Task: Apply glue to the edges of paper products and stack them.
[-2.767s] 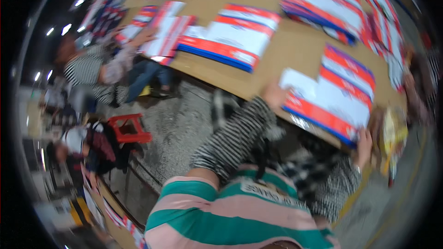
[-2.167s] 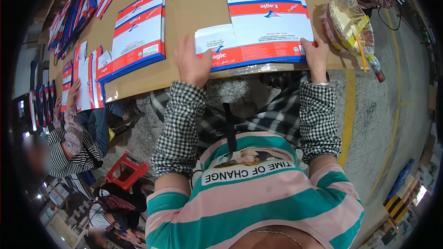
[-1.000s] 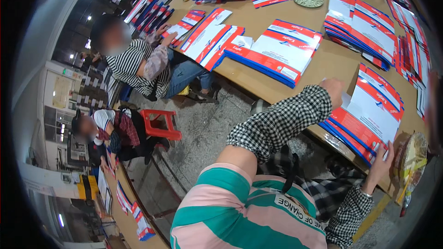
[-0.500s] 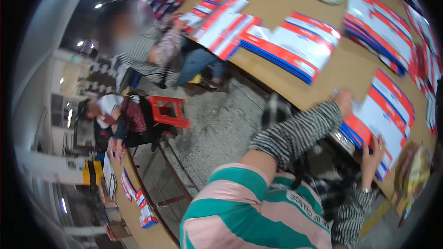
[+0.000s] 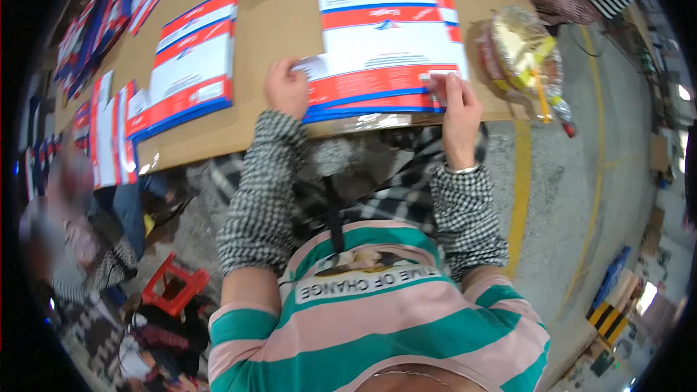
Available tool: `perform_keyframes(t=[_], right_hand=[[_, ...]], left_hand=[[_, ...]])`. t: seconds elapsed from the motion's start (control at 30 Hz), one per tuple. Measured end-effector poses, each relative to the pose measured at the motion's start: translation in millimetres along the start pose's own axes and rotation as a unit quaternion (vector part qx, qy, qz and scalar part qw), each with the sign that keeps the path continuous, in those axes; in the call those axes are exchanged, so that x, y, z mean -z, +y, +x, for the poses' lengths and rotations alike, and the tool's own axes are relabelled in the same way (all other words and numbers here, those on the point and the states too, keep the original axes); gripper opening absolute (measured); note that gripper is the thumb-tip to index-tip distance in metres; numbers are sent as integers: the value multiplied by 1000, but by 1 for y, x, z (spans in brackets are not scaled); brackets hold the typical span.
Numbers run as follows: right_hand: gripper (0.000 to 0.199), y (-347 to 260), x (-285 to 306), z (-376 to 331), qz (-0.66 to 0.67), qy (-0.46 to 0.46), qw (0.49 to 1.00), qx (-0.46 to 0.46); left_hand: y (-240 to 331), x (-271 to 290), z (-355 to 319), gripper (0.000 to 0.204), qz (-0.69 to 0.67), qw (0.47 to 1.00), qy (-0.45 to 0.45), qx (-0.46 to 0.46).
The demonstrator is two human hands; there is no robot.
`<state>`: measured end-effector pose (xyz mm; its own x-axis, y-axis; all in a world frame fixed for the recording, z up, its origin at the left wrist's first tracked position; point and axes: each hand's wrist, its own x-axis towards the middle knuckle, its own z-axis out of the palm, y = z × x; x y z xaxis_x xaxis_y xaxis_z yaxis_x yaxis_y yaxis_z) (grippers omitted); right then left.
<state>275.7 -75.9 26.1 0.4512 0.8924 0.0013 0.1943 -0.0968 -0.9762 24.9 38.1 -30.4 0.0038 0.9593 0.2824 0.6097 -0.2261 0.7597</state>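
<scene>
A stack of flat, printed red, white and blue cardboard sleeves (image 5: 385, 51) lies at the table's near edge, in front of me. My left hand (image 5: 287, 89) is closed at the stack's left side, its thumb and fingers pinching a small white flap (image 5: 312, 67) there. At the near right corner, my right hand (image 5: 459, 105) has its fingers bent over the edge of the top sleeve, gripping it. A small pale patch shows beside those fingertips; I cannot tell whether it is a flap.
Another stack of sleeves (image 5: 190, 58) lies to the left on the brown table (image 5: 272, 7), and more lie at the back. A clear plastic bag (image 5: 519, 54) with yellow contents sits at the right corner. People work at both sides; a red stool (image 5: 174, 283) stands lower left.
The view has swung round to the right, bringing the stack to the middle. My right hand now grips the near right corner; earlier its fingers lay on the near edge. My left hand stays beside the stack.
</scene>
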Motion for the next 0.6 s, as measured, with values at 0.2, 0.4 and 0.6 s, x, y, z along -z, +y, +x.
perform_keyframes(t=[0.2, 0.4, 0.6], right_hand=[[42, 18, 71, -3, 294, 300, 902, -96], [46, 22, 120, 9, 378, 347, 856, -69], [13, 27, 133, 30, 486, 303, 820, 15]], left_hand=[[-8, -10, 1, 21, -25, 999, 9, -29], [-4, -6, -3, 23, -14, 1000, 7, -19], [-20, -17, -8, 28, -23, 999, 28, -10]])
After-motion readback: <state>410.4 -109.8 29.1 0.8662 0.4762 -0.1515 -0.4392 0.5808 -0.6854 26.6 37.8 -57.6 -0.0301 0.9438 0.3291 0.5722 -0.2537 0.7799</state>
